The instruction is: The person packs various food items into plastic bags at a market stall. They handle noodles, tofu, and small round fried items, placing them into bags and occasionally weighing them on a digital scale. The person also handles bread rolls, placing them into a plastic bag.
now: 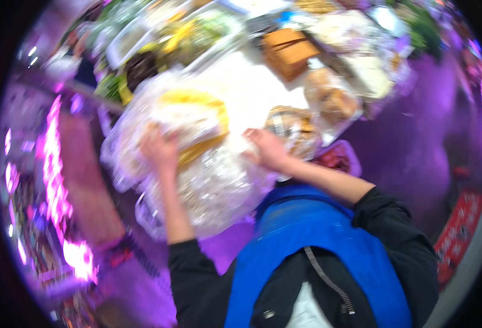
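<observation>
A large clear plastic bag (220, 188) lies open on the near left of a white table top (245, 90). Inside or upon it rests a stack of flat yellow food sheets (202, 151), partly covered by white wrapping; blur hides exactly what they are. My left hand (159, 147) is on the left side of this stack, its fingers closed on the plastic. To the right, my right hand (267, 149) is over the bag's right edge, fingers bent towards the stack. Motion blur hides whether it grips plastic. Touching or close beside it is a clear bag of brown food pieces (294, 127).
Brown blocks (292, 51) stand further back, with bagged tan food (331, 94) nearer. A white tray (216, 53) of wrapped greens is at the back left. Pale slabs (368, 76) lie at the right. A pink basket (343, 158) of red items sits low by the table edge.
</observation>
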The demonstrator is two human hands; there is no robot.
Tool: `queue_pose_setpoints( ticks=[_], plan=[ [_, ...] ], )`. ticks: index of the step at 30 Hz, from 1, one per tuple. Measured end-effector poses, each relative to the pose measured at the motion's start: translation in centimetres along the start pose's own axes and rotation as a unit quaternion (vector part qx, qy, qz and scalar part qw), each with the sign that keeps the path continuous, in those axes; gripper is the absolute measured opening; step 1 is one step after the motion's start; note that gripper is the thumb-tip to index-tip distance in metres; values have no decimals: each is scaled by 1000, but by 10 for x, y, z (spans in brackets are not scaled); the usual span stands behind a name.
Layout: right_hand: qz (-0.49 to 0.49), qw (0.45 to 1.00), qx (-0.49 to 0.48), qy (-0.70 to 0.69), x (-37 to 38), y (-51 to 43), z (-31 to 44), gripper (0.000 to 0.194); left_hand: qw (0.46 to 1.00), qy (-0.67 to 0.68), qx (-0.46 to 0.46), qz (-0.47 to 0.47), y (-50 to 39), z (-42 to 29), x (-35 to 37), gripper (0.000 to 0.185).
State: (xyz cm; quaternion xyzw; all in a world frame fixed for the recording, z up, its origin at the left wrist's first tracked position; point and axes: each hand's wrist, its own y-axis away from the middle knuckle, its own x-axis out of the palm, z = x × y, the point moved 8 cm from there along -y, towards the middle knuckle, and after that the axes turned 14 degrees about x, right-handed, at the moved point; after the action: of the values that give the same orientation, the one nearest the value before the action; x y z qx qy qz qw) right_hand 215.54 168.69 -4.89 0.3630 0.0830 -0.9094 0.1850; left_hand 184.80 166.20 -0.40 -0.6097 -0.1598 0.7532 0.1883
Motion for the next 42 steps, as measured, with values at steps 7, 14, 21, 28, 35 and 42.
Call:
queue_pose_setpoints(
  ticks=[7,14,21,28,35,42],
  plan=[
    [-121,992,40,-10,-83,108,-70,36,997,20,-66,16,26,-9,-16,55],
    [-98,981,161,-48,-78,135,-129,35,991,108,52,-62,-15,-52,-41,55],
    [-137,969,193,-70,-97,142,-138,41,907,412,80,3,-36,-202,-46,54],
    [-180,864,377,-282,-95,140,-182,47,912,398,62,77,-11,-310,-26,37],
    [-60,787,401,-466,-72,107,-185,24,794,600,23,96,10,-318,-23,11],
    [-56,985,142,82,-55,112,-129,12,884,352,199,234,70,-351,-29,25]
  ],
)
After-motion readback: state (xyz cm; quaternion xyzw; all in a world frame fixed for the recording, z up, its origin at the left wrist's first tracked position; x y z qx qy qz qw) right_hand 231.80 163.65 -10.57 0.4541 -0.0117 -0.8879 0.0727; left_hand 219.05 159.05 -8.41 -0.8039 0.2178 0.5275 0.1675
